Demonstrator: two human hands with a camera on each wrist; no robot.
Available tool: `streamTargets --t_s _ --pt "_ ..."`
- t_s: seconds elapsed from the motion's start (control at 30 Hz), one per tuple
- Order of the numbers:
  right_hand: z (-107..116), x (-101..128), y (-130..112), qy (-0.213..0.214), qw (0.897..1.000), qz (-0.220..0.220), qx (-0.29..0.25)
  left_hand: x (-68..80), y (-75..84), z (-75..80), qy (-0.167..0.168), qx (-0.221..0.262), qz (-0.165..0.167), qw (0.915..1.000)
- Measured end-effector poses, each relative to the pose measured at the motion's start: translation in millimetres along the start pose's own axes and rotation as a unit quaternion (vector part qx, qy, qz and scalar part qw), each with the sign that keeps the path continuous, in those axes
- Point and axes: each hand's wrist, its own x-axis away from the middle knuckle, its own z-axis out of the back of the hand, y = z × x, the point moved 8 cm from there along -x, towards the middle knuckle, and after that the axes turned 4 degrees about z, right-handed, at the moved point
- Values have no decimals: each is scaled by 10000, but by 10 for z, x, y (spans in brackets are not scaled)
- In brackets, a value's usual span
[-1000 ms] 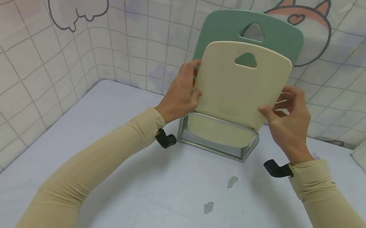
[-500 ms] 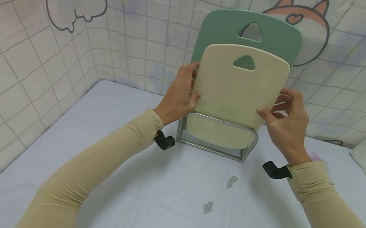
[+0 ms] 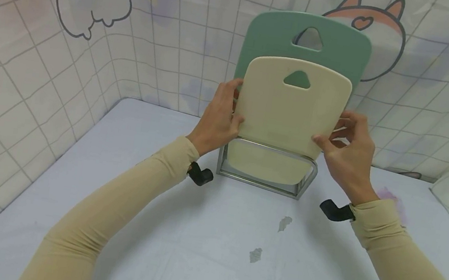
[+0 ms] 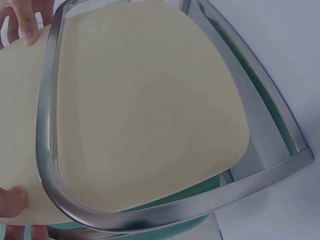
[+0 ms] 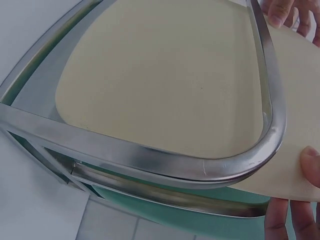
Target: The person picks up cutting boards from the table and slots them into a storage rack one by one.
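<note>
On the pale tabletop (image 3: pixel 150 226), metal rack (image 3: pixel 266 165) at 12 o'clock: cream board (image 3: pixel 289 116) mostly slotted in front of the green board (image 3: pixel 275 36), left hand (image 3: pixel 219 120) and right hand (image 3: pixel 348 154) fingers pinching its side edges, release left.

Bright, even, soft light; faint shadows; head view bends at edges.

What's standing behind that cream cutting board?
A bigger green cutting board stands upright behind the cream cutting board, in the same metal rack. Most of its face is covered; only its top and edges show.
</note>
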Motion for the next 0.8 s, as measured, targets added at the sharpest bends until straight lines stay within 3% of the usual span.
streamTargets --t_s 0.8 --pt "-40 47 62 -76 9999 -78 44 39 -56 -63 22 -85 -20 10000"
